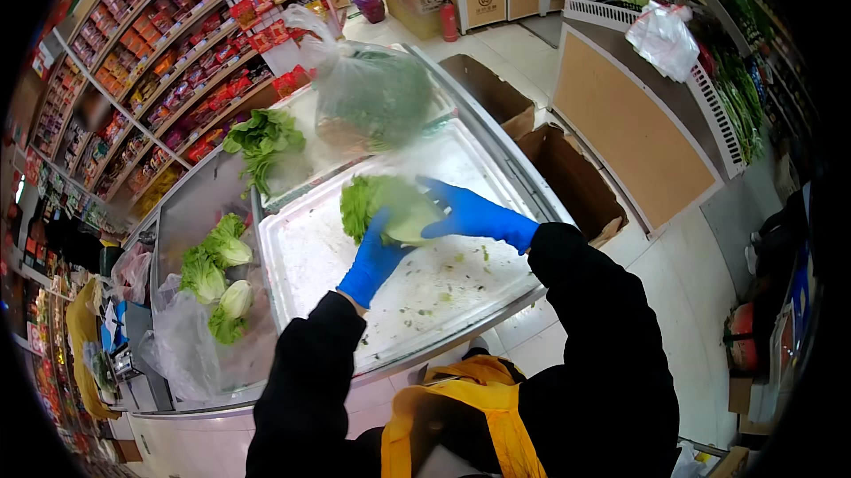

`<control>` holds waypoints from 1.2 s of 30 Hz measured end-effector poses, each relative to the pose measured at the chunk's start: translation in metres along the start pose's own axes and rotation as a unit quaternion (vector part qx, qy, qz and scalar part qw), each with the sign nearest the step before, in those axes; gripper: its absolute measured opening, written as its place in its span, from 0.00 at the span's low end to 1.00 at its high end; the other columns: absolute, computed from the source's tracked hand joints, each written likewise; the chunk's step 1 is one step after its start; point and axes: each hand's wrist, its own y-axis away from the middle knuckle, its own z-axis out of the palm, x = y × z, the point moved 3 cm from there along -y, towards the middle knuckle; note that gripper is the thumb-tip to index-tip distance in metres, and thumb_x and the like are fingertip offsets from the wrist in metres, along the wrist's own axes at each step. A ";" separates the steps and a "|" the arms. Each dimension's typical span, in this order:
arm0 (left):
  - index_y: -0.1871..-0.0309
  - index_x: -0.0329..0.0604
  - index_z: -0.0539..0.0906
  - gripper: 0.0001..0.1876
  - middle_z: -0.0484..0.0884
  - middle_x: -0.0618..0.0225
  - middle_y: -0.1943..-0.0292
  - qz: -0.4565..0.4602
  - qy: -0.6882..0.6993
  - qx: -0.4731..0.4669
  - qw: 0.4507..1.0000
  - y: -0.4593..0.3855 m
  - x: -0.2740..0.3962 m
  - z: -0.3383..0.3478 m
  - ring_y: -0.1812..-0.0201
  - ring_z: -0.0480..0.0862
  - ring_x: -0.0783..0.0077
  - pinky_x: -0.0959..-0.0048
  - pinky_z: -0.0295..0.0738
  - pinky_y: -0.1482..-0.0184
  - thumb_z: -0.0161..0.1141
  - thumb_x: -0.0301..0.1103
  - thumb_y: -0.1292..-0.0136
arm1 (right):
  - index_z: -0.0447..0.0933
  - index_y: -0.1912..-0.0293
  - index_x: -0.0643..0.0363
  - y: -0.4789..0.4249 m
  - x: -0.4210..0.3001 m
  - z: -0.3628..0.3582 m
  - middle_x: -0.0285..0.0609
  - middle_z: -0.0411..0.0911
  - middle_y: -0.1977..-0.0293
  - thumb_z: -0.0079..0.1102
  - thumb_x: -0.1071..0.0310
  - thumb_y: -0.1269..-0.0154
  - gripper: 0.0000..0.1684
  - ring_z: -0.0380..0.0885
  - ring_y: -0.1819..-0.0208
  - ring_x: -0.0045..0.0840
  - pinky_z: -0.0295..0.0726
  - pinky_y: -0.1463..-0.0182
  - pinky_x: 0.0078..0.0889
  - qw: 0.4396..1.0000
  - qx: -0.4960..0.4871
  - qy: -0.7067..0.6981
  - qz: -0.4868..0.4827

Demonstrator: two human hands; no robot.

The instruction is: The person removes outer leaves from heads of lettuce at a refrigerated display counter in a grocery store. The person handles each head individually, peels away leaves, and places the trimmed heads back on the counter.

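Note:
My left hand [371,263], in a blue glove, cups the near side of a pale green head of leafy lettuce [392,206]. From the right, my right hand [475,217], gloved alike, has its thumb and fingers spread around the same head's pale end. Both hold it over a white foam tray [319,285] dotted with leaf scraps. A haze blurs part of the lettuce. Beyond it, a knotted clear plastic bag [372,99] of greens rests on another foam surface, and loose leafy greens [266,145] lie to its left.
Several small lettuce heads [223,265] lie left of the tray, near a crumpled clear bag [186,345]. Open cardboard boxes [575,179] stand on the floor beyond the table's right edge. Shelves of packaged goods [159,46] rise at the far left; a vegetable stand [631,125] is at right.

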 end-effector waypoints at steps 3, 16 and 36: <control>0.39 0.41 0.64 0.28 0.68 0.58 0.42 0.026 0.288 -0.003 0.957 -0.006 -0.009 0.031 0.42 0.69 0.61 0.60 0.62 0.39 0.50 0.48 0.38 | 0.74 0.52 0.63 0.031 0.017 -0.057 0.54 0.74 0.54 0.60 0.57 0.44 0.24 0.71 0.51 0.35 0.69 0.49 0.33 0.977 0.078 0.198 0.020; 0.39 0.45 0.64 0.31 0.68 0.59 0.42 0.119 0.137 0.082 0.980 0.082 -0.072 0.050 0.42 0.69 0.60 0.64 0.69 0.41 0.56 0.51 0.41 | 0.75 0.51 0.45 0.029 0.063 -0.058 0.41 0.67 0.45 0.51 0.73 0.45 0.21 0.69 0.49 0.35 0.68 0.48 0.35 0.694 -0.177 0.681 -0.152; 0.41 0.41 0.65 0.29 0.69 0.57 0.44 0.328 0.093 0.175 0.924 0.121 -0.095 0.049 0.43 0.70 0.60 0.63 0.69 0.42 0.53 0.50 0.40 | 0.74 0.61 0.59 0.023 0.017 -0.064 0.45 0.75 0.74 0.53 0.68 0.38 0.07 0.74 0.73 0.31 0.72 0.68 0.32 0.889 -0.087 0.446 -0.054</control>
